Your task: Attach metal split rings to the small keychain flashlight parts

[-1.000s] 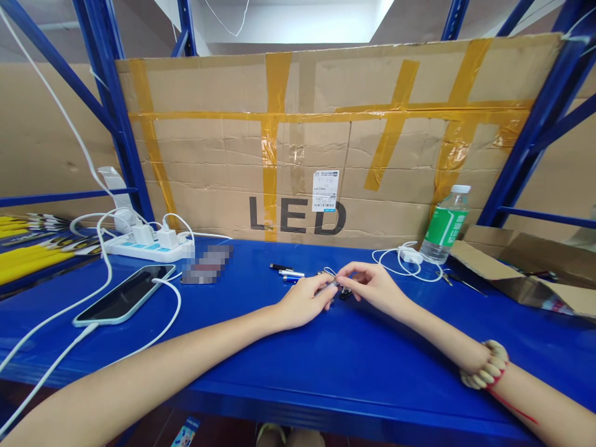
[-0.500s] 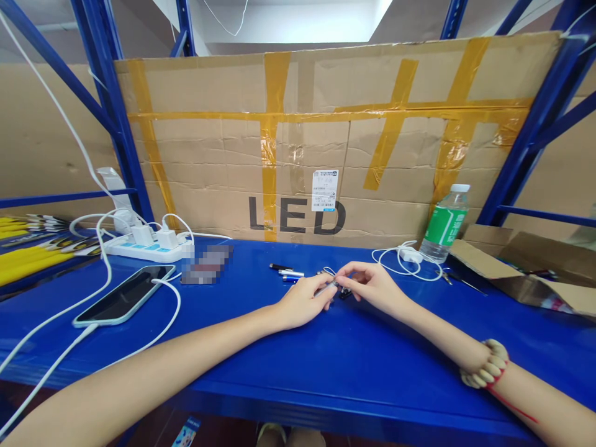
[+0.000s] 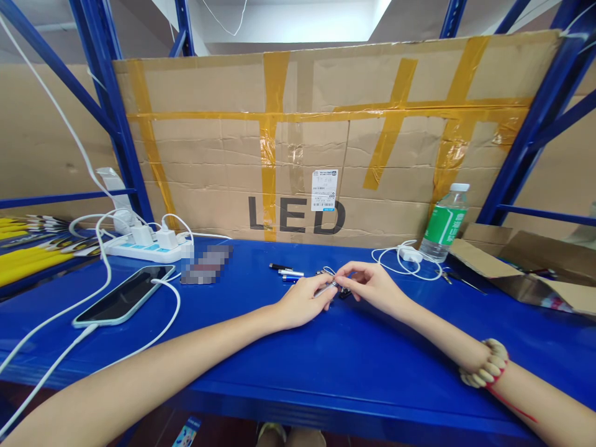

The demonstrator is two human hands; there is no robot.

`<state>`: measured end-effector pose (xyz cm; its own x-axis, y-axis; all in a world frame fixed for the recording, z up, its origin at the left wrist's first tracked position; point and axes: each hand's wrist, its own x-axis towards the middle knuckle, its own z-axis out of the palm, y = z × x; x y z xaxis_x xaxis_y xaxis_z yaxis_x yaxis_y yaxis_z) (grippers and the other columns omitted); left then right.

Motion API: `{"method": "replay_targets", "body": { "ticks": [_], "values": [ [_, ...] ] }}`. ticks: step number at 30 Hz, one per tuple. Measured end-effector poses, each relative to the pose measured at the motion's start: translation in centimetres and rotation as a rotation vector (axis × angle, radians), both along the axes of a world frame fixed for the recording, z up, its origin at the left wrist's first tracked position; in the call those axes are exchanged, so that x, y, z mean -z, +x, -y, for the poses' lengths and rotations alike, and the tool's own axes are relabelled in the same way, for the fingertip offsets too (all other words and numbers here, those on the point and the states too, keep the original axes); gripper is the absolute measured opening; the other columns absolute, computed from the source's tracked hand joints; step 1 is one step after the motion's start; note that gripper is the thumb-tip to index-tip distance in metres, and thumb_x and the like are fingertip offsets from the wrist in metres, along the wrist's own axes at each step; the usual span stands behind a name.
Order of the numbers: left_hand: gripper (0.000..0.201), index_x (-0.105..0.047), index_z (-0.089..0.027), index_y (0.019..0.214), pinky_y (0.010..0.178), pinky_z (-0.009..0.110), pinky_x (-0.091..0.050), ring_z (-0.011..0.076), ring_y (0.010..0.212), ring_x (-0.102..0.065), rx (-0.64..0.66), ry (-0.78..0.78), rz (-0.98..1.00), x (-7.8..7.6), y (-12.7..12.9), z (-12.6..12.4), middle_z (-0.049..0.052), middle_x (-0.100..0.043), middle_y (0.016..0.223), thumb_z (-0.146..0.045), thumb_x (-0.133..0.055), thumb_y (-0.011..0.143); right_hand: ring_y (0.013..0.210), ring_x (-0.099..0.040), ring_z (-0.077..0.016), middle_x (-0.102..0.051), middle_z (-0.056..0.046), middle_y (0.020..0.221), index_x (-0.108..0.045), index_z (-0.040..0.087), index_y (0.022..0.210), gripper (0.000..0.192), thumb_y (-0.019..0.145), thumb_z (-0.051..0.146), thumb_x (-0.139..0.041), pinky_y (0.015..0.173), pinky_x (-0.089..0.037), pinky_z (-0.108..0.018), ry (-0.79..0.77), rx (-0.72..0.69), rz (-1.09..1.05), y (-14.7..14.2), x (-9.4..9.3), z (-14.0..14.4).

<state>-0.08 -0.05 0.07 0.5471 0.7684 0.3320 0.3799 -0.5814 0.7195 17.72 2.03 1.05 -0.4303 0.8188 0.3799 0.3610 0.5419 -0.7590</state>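
Note:
My left hand [image 3: 302, 302] is closed around a slim silver pen-shaped piece [image 3: 325, 288], mostly covered by the fingers. Its far end meets the thumb and fingertips of my right hand [image 3: 367, 284], which pinch there. A bead bracelet and red cord circle the right wrist. Just beyond the left hand lie a black pen-like stick [image 3: 280, 267], a silver one [image 3: 292, 273] and a blue one [image 3: 290, 279]. Small dark pieces [image 3: 344, 292] show beneath the right fingers, too small to name. A thin loop [image 3: 329, 270] sticks up behind the fingertips.
On the left are a phone [image 3: 125, 297] with white cables, a power strip [image 3: 149, 248] and yellow-and-black sticks [image 3: 46, 257]. A water bottle [image 3: 444, 223], coiled white cable [image 3: 395, 264] and open carton [image 3: 512, 273] stand right. A cardboard sheet [image 3: 209, 161] backs the blue table [image 3: 279, 366].

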Motion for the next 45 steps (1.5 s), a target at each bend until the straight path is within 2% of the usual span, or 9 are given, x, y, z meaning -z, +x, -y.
{"method": "replay_targets", "body": {
  "ticks": [45],
  "values": [
    [0.021,-0.050,-0.016,0.077,0.060,0.021,-0.037,0.0097,0.059,-0.050,0.003,0.018,-0.017,0.25,-0.01,-0.23,-0.003,-0.051,0.061,-0.028,-0.036,0.086,0.041,-0.047,-0.0062,-0.061,-0.002,0.061,-0.062,0.014,0.080,0.033,0.075,0.046,-0.056,0.041,-0.038,-0.019,0.001,-0.016,0.007,-0.12,0.08,0.10]
  ]
}}
